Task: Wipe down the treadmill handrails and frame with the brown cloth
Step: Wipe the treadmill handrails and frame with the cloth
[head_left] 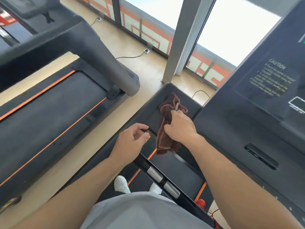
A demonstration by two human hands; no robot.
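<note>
I stand on a black treadmill with orange belt edging. My right hand [179, 125] grips a bunched brown cloth [166, 123] against the dark frame [145, 106] beside the console [257, 100]. Part of the cloth hangs down below that hand. My left hand [132, 141] is just left of the cloth, its fingers curled over the frame's near edge. A black handrail [158, 176] with two silver grip sensors runs diagonally under my arms toward my waist.
A second treadmill [54, 103] with a grey upright stands to the left across a strip of wooden floor. A grey pillar [183, 40], windows and floor sockets with cables lie ahead. My white shoes [122, 184] are on the belt. A red item [200, 203] sits at the lower right.
</note>
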